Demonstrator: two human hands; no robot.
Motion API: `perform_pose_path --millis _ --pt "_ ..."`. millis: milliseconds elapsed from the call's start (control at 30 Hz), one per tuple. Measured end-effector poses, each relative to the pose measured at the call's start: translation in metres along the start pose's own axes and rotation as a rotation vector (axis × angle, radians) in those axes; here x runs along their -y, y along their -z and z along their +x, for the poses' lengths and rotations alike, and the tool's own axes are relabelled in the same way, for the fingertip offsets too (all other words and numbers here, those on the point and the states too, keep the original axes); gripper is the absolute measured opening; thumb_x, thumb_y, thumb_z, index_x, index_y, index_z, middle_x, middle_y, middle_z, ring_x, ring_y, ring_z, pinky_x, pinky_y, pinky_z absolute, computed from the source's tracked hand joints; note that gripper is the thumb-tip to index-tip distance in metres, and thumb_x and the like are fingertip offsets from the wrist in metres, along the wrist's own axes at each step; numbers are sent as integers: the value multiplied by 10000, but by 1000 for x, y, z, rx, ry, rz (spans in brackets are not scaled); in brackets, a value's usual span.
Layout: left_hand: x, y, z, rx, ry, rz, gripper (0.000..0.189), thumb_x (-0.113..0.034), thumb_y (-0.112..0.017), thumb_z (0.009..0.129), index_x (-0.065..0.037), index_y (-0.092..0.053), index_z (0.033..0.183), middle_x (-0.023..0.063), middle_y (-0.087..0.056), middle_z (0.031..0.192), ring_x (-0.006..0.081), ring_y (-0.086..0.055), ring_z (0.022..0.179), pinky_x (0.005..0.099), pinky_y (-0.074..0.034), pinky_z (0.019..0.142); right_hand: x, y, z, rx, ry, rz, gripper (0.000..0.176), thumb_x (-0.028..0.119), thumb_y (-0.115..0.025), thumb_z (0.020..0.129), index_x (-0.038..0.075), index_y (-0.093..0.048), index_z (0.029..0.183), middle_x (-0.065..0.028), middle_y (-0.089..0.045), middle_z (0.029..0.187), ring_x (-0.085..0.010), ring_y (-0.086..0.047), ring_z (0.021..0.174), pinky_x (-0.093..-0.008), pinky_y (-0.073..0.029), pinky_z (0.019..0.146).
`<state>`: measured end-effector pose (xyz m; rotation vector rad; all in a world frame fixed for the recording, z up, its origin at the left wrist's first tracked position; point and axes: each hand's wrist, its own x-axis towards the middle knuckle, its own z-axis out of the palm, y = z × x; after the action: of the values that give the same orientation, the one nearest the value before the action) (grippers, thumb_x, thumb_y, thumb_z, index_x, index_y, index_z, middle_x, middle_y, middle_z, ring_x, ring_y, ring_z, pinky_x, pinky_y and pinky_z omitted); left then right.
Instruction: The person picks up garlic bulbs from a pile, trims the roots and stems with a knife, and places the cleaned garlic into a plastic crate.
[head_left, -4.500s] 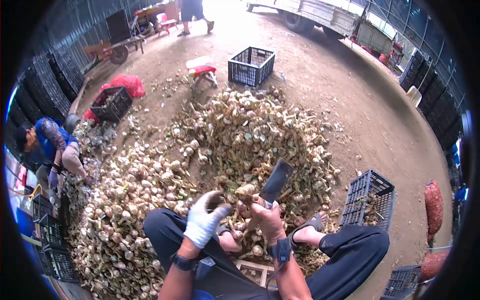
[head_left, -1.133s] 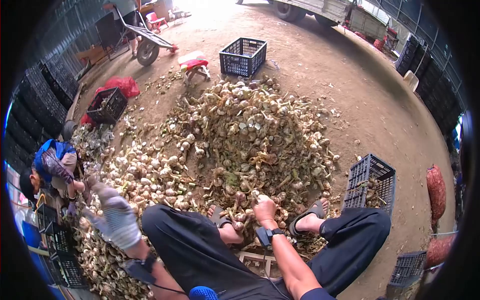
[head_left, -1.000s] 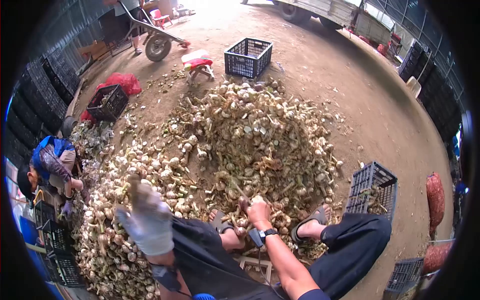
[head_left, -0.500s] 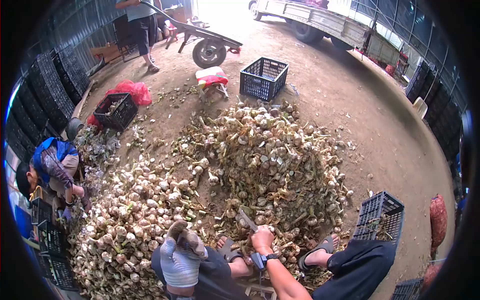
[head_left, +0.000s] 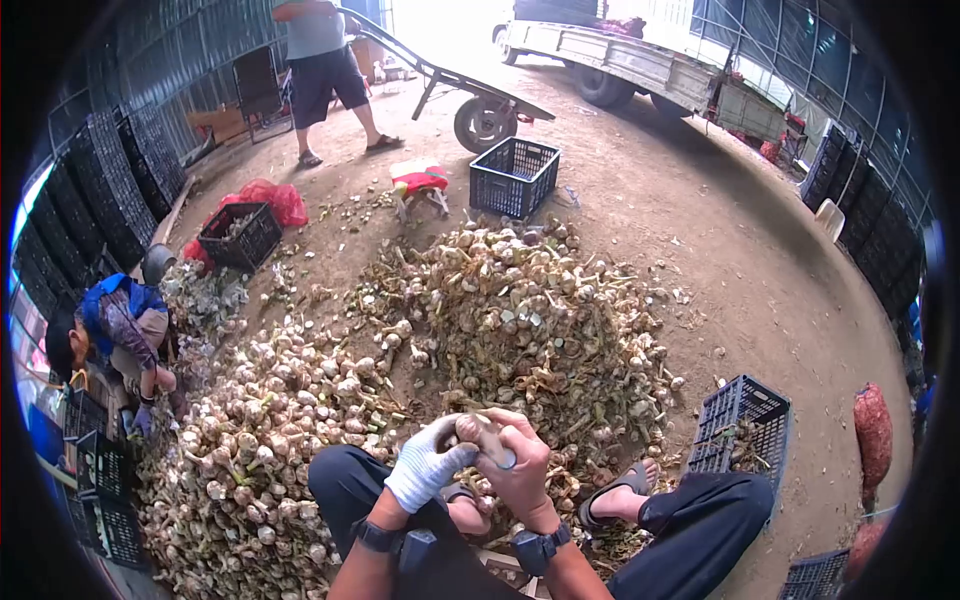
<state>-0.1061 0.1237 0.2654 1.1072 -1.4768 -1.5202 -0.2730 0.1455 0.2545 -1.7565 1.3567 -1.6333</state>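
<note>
“On the near side of the big garlic heap point(head_left: 545, 320), what just changed?”

“The gloved left hand point(head_left: 425, 465) has come over to meet the bare right hand point(head_left: 522, 465). Both are clamped on one garlic bulb point(head_left: 468, 428), held up in front of the heap's lower edge.”

“Meaning?”

“Two hands share one bulb, so I'd judge the handling is under way rather than the reaching.”

“And the blade?”

“Half a second ago it stuck out of the right hand toward the heap. Now I can't make it out.”

“What else differs, left to right?”

“Left of the heap, the stooping co-worker point(head_left: 125, 315) is much as before. Beyond the heap, a person point(head_left: 325, 85) and a wheelbarrow point(head_left: 485, 122) have moved rightward, close to the black crate point(head_left: 497, 192) at its far edge. Right of the heap, a second crate point(head_left: 712, 430) hasn't shifted.”
</note>
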Motion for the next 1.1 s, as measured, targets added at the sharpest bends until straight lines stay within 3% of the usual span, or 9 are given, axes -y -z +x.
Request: perform_pose_path --millis 200,333,367,500,833,933,1000,1033,1100 --pt "-12 -16 -4 73 40 -109 463 -246 -753 860 -23 -584 1229 50 -665 1115 108 -601 1012 289 -512 898 13 33 -5 73 120 1 243 37 -785 643 -10 -611 805 -192 -670 1150 -347 -668 1037 -383 -565 807" --pt "-3 -22 1 12 -160 97 520 -175 -788 793 -19 -549 1228 64 -664 1104 135 -620 1008 295 -516 900 0 49 -17 178 41 -138 241 91 -780 661 21 -600 805 -136 -651 928 -346 -670 800 -400 -542 691" --pt "-3 -24 0 20 -212 136 519 -158 -788 790 -26 -541 1227 65 -662 1102 137 -622 1006 297 -518 894 1 48 -18 150 103 -237 240 126 -763 659 48 -589 806 -114 -598 823 -338 -638 693 -412 -509 614" --pt "6 -25 -1 45 -238 145 534 -120 -791 762 -51 -520 1217 57 -653 1063 132 -620 962 296 -527 857 0 44 -23 165 192 -311 214 119 -703 654 73 -567 812 -107 -574 781 -324 -626 660 -415 -478 549" --pt "31 -19 4 -27 -211 276 530 -178 -816 724 -94 -533 1164 43 -674 920 139 -649 832 305 -539 762 -17 22 -31 109 136 -309 206 123 -698 670 66 -553 805 -125 -563 769 -338 -615 653 -418 -481 556" --pt "31 -20 5 -54 -247 296 495 -219 -821 720 -93 -564 1123 72 -696 872 209 -697 799 325 -550 730 -29 17 -36 93 115 -271 199 136 -693 684 58 -540 783 -141 -548 757 -355 -606 655 -422 -469 550" --pt "13 -25 4 -109 -261 572 454 -258 -821 714 -89 -593 1068 112 -705 848 287 -711 795 351 -557 706 -54 12 -43 54 72 -245 233 139 -709 674 26 -514 731 -164 -524 718 -382 -581 655 -423 -446 543" --pt "16 -27 6 -140 -264 530 435 -273 -821 705 -84 -606 1032 131 -707 840 326 -706 794 371 -560 691 -64 9 -47 14 56 -217 248 170 -708 684 20 -514 727 -169 -521 711 -390 -576 665 -422 -449 552" --pt "18 -29 7 -127 -247 563 438 -267 -822 700 -83 -605 1033 134 -709 850 325 -707 795 369 -560 691 -73 7 -53 13 49 -227 257 189 -706 695 18 -517 731 -172 -523 714 -392 -574 666 -423 -450 553"
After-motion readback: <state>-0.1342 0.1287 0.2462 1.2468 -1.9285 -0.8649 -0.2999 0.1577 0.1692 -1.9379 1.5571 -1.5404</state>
